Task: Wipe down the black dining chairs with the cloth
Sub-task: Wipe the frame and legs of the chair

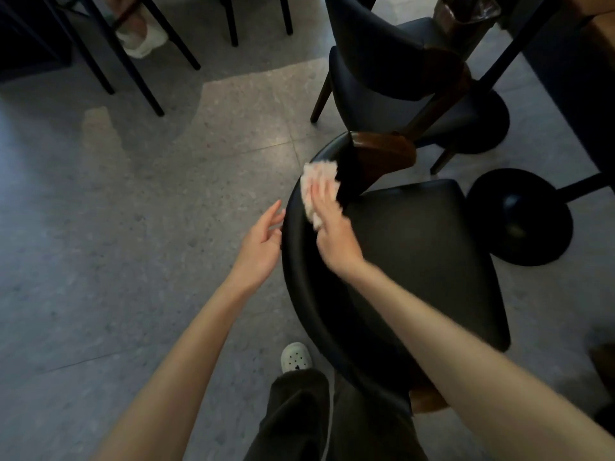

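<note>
A black padded dining chair (416, 247) with a curved backrest and brown wooden arms stands right in front of me. My right hand (332, 227) presses a pale pinkish cloth (316, 181) flat against the inner upper left of the backrest, fingers laid straight over the cloth. My left hand (261, 247) hovers with relaxed fingers just left of the backrest's outer edge, holding nothing. A second dark chair (392, 71) stands behind the first, partly under a table.
Two round black table bases (522, 217) sit on the floor right of the chair. More chair legs (133, 61) and another person's white shoe (143, 41) are at the top left. Grey speckled floor (133, 227) spreads to the left. My own shoe (296, 357) is below.
</note>
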